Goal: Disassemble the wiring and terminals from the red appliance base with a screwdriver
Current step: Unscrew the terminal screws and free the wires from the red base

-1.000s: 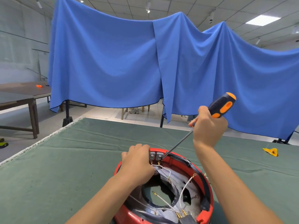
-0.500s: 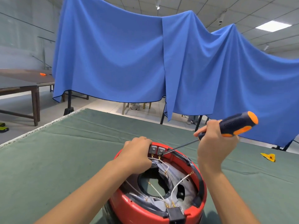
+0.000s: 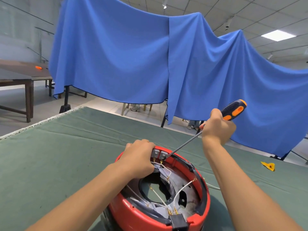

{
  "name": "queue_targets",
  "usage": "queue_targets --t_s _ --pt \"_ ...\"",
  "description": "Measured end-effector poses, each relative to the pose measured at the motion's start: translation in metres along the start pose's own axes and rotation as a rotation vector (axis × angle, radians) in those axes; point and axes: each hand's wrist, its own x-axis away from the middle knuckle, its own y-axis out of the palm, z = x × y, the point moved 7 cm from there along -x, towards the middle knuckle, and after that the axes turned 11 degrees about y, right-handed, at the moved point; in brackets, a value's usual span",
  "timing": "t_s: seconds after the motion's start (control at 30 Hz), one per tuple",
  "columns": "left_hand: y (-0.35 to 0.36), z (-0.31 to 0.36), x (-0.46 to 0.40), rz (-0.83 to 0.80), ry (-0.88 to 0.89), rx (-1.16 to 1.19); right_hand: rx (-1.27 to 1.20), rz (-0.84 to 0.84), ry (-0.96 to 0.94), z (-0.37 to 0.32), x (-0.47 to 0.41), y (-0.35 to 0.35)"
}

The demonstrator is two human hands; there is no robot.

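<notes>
Left hand still grips the far rim of the round red plastic appliance base on the green felt table. Right hand, clenched round the black-and-orange-handled screwdriver, has tilted its handle steeper; tip stays at the two grey terminal blocks. Thin white wires remain attached, so prying is probably still under way.

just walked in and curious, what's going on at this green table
A person is taking apart a round red plastic appliance base. Their left hand grips its far rim, while the right hand holds a black-and-orange-handled screwdriver, tip set against the grey metal terminals. White wires remain attached inside.
</notes>
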Motion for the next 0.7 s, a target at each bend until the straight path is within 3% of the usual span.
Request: queue_targets --t_s 0.27,0.57,0.7 --pt "0.0 0.0 -0.001 -0.009 0.002 -0.023 -0.052 0.078 0.113 0.017 -0.009 -0.014" --pt "0.001 -0.001 -0.001 0.02 -0.006 -0.04 -0.333 -0.075 -0.168 -0.004 0.05 -0.039" --pt "0.0 0.0 0.001 0.014 -0.008 -0.034 -0.331 -0.183 -0.29 0.0 0.081 -0.048"
